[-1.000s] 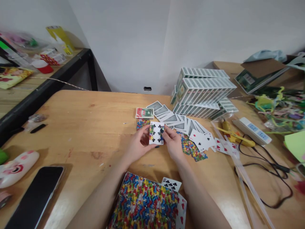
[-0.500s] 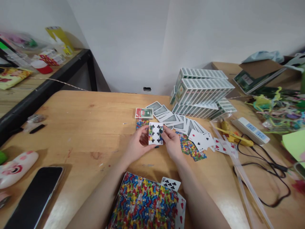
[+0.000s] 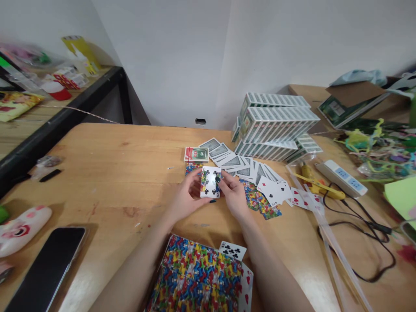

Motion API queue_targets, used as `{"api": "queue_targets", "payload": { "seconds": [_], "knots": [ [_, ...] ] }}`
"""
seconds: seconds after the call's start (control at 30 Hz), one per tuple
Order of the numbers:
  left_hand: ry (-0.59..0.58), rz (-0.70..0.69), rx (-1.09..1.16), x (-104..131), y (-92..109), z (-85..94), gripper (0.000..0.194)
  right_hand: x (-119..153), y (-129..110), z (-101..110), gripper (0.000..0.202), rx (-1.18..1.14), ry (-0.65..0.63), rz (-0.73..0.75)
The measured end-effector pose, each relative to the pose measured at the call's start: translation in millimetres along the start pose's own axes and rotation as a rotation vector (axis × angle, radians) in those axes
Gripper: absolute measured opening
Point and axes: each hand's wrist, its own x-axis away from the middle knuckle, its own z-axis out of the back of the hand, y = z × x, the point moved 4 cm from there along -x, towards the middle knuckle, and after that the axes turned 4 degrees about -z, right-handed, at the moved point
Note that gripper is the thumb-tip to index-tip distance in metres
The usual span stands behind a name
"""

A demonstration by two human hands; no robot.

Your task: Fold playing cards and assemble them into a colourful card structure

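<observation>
A six of clubs card (image 3: 210,182) is held upright between both hands, with colorful patches along its side edges. My left hand (image 3: 188,195) grips its left side, fingers partly behind it. My right hand (image 3: 233,194) pinches its right edge, thumb on the front. Behind it on the table lie a red and green card pack (image 3: 196,154) and a row of face-down grey-backed cards (image 3: 232,161). To the right are colorful pieces (image 3: 263,203) and face-up cards (image 3: 274,190). A colorful patterned panel (image 3: 198,277) lies between my forearms, with a ten of clubs (image 3: 232,250) at its edge.
Stacked card boxes (image 3: 279,123) stand at the back right. A yellow glue gun (image 3: 320,186), a power strip (image 3: 342,177) and a black cable (image 3: 351,223) lie on the right. A phone (image 3: 48,266) and a white case (image 3: 24,229) are at the left.
The six of clubs has shifted slightly left and tilted, so its face now catches more glare. Both hands keep their hold on it.
</observation>
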Motion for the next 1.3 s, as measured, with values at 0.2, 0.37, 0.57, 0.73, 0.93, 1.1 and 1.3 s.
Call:
{"api": "queue_targets", "payload": {
  "seconds": [0.2, 0.37, 0.57, 0.73, 0.93, 1.1, 1.3],
  "knots": [
    [0.012, -0.006, 0.096, 0.2, -1.4, -2.5, 0.074, 0.9, -2.3, -1.2, 0.031, -0.071, 0.001, 0.012],
    [0.027, 0.009, 0.141, -0.5, -3.6, -2.8, 0.07, 0.4, -0.6, 0.5, 0.032, -0.055, 0.024, 0.019],
    [0.023, 0.035, 0.155, -0.9, -3.8, -2.9, 0.065, 1.0, -1.5, -0.2, 0.031, -0.051, 0.03, 0.027],
    [0.01, 0.025, 0.162, -1.2, -2.7, -2.9, 0.07, 0.9, -2.5, 0.4, 0.032, -0.035, 0.04, 0.025],
    [-0.004, 0.038, 0.149, -0.5, -0.1, -2.7, 0.072, 1.3, -3.4, 0.2, 0.028, -0.044, 0.039, 0.032],
    [-0.014, 0.073, 0.127, -0.8, 0.2, -2.0, 0.073, 1.2, -1.7, 1.5, 0.025, -0.063, 0.07, 0.038],
    [-0.012, 0.08, 0.123, -0.5, -0.1, -2.3, 0.072, 0.6, -1.2, 2.6, 0.027, -0.062, 0.067, 0.02]
  ]
}}
